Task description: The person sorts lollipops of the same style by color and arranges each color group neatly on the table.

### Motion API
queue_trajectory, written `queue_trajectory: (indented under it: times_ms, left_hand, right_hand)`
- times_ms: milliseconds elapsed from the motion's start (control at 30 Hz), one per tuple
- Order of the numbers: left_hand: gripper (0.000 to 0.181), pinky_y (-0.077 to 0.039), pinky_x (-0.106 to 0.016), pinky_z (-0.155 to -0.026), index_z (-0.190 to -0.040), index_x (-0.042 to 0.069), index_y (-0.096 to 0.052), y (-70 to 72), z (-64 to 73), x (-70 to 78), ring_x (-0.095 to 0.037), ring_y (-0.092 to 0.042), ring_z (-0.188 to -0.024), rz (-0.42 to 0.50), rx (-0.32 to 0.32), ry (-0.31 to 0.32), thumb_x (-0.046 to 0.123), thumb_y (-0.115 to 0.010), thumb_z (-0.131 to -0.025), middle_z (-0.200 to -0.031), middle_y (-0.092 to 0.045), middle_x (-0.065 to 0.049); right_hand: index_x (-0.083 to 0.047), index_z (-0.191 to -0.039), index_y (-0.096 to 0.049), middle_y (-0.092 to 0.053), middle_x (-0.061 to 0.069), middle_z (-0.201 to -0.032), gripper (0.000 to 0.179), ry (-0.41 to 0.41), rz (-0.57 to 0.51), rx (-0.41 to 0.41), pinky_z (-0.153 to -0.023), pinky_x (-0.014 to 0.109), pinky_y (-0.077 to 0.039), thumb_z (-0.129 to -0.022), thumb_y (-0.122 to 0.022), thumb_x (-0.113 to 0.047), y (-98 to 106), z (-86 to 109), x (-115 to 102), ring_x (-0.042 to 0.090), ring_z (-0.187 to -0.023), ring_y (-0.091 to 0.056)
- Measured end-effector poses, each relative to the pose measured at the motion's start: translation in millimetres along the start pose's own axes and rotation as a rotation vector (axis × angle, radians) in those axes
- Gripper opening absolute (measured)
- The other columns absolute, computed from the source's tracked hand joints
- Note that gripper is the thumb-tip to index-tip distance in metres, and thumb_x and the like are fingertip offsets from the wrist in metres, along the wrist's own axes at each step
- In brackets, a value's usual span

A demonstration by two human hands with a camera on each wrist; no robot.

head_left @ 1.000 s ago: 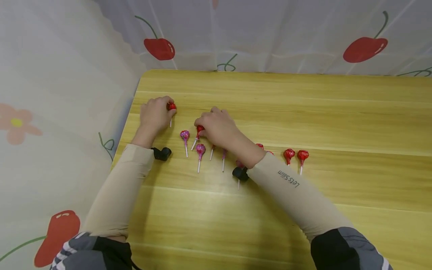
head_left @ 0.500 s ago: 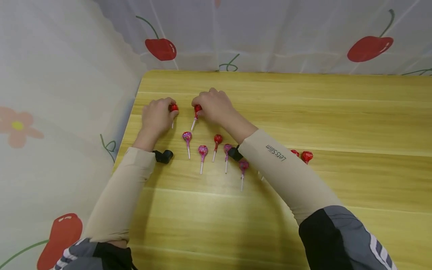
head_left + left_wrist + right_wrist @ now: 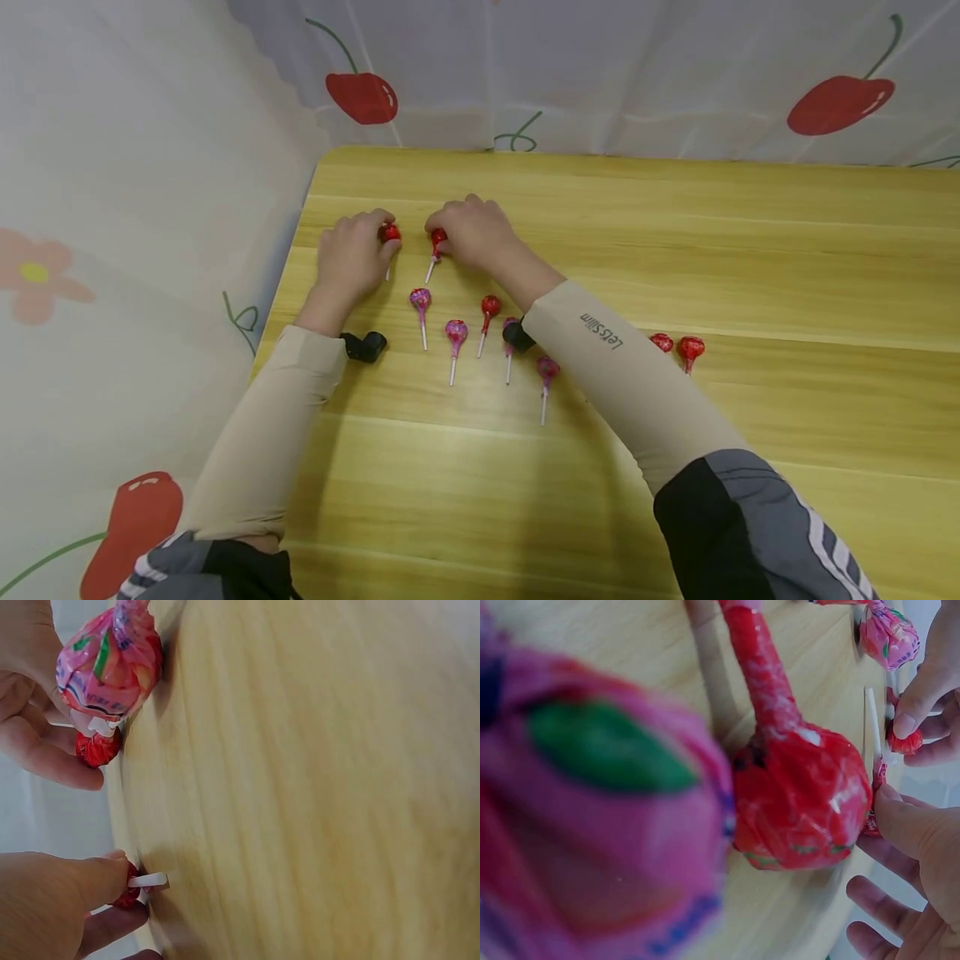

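Note:
My left hand (image 3: 351, 258) pinches the head of a red lollipop (image 3: 391, 232) near the table's far left corner, its white stick pointing toward me. Just to the right, my right hand (image 3: 474, 235) pinches a second red lollipop (image 3: 438, 242) by its head, thumb and fingertip on the wrapper. Both heads sit almost level, a short gap apart. Nearer to me lie two pink lollipops, one at left (image 3: 421, 300) and one lower (image 3: 456, 332). A loose red lollipop (image 3: 491, 307) lies below my right wrist; it looms large in the right wrist view.
Another pink lollipop (image 3: 548, 368) lies beside the right sleeve (image 3: 600, 358), and one more is partly behind the black wrist camera (image 3: 517, 337). Two red lollipops (image 3: 690, 348) show past the right forearm. A cherry-print curtain (image 3: 600, 75) borders the wooden table (image 3: 787, 250).
My right hand has carried its red lollipop away from me, up beside the left hand's one, then stayed nearly still. The left hand has kept its pinch with little movement.

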State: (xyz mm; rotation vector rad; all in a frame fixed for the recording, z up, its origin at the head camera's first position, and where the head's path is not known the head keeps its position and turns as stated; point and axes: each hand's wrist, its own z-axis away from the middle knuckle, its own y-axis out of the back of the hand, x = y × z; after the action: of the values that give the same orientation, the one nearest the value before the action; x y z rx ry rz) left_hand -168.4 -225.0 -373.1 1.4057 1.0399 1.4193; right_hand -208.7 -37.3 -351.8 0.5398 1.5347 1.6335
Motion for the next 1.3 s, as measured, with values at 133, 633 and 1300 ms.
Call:
queue_trajectory:
  times_ms: [133,633,1300]
  left_hand:
    - [0.042,-0.041,-0.061,-0.096,-0.136,0.012,-0.057,1.1,0.4,0.9,-0.041,-0.059,-0.111,0.001,-0.006,-0.005,0.031,-0.060,-0.099,-0.127,-0.066,-0.016]
    - [0.047,-0.040,-0.061,-0.097,-0.141,0.013,-0.053,3.4,11.8,1.5,-0.043,-0.050,-0.121,0.043,0.055,-0.053,0.031,-0.062,-0.098,-0.138,-0.057,-0.018]
    - [0.041,-0.047,-0.050,-0.086,-0.131,0.017,-0.062,-8.2,69.6,76.0,-0.033,-0.057,-0.114,0.044,-0.112,-0.323,0.036,-0.067,-0.095,-0.128,-0.066,-0.006]
  right_hand:
    - [-0.026,-0.132,-0.062,-0.063,0.000,-0.131,0.032,-0.004,0.012,-0.017,-0.096,0.050,-0.047,-0.101,-0.057,-0.031,0.0,-0.4,0.0,0.031,-0.113,-0.055]
    - [-0.024,-0.144,-0.052,-0.058,0.004,-0.140,0.045,-0.042,-0.032,0.026,-0.099,0.050,-0.047,-0.100,-0.058,-0.034,14.5,15.2,11.4,0.034,-0.124,-0.052]
    - [-0.016,-0.121,-0.071,-0.072,0.007,-0.114,0.037,-0.096,-0.067,0.171,-0.086,0.050,-0.045,-0.090,-0.073,-0.036,-16.0,183.8,74.0,0.035,-0.105,-0.060]
